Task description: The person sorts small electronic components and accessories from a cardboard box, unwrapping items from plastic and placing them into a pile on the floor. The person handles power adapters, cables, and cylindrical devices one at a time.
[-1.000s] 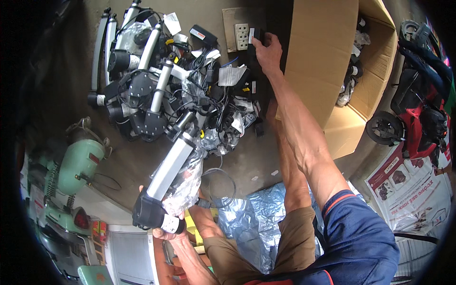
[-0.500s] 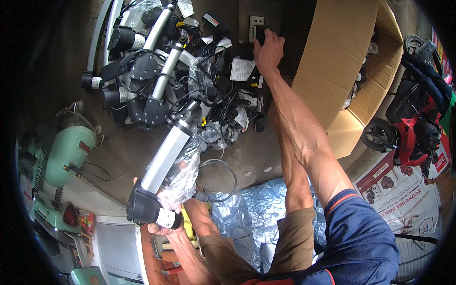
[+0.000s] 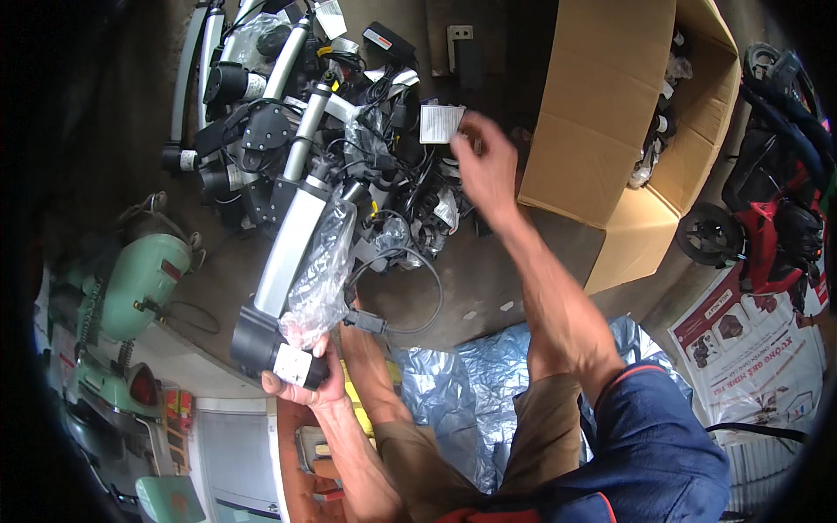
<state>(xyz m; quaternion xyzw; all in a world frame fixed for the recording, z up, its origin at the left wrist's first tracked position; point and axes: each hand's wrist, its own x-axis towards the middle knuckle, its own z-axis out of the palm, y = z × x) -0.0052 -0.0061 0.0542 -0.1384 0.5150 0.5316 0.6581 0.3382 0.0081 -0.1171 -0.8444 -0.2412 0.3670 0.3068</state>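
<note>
A silver linear actuator (image 3: 293, 248) with a black motor housing rests slantwise in my left hand (image 3: 321, 380), which grips it at the motor end. Crumpled clear plastic (image 3: 321, 275) lies along the tube on its right side. Beside the actuator, a black cable with a connector (image 3: 370, 322) hangs in a loop. My right hand (image 3: 490, 170) is over the right edge of a parts pile, close to a white printed label (image 3: 441, 124). Its thumb and fingers are apart, slightly blurred, with nothing seen between them. Past it, a black adapter (image 3: 469, 63) sits at the wall socket (image 3: 458, 33).
Several actuators, brackets and tangled cables form a pile (image 3: 288, 122) ahead on the left. An open cardboard box (image 3: 602, 105) stands at right, with parts inside. Silver sheeting (image 3: 471, 383) lies near my legs. A green scooter (image 3: 144, 279) is left; a red one (image 3: 772, 235) right.
My right hand has come back from the socket toward the pile, leaving the black adapter there in view. My left hand still holds the actuator.
</note>
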